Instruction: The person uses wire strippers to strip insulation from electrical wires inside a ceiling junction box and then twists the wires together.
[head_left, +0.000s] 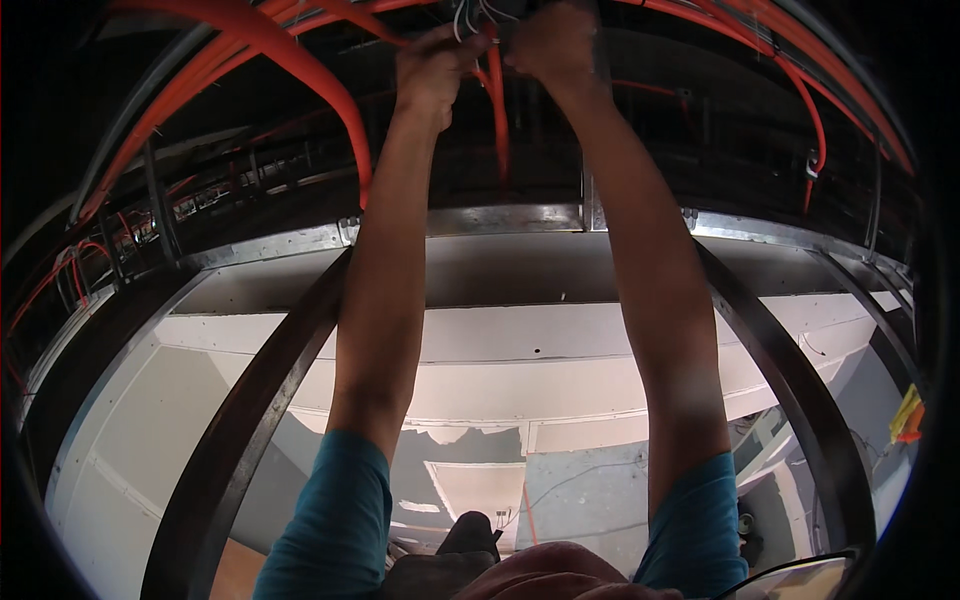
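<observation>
Both my arms, in blue-green sleeves, reach up to the top of the view. My left hand (436, 72) is closed, its fingertips pinched at thin white wires (460, 22) that hang from a dark fitting at the upper edge. Across from it, my right hand (556, 42) is curled with its fingers bunched close to the same wires. It is somewhat blurred, and what it grips is hidden. Between the two hands an orange flexible conduit (499, 110) hangs down from the wiring.
Thick orange conduits (325, 80) curve overhead on the left, with more orange conduits (850, 95) on the right. A metal rail (505, 218) crosses below my hands. Dark metal bars (255, 445) flank my arms. Farther down are pale panels (480, 385) and a yellow-orange item (907, 415).
</observation>
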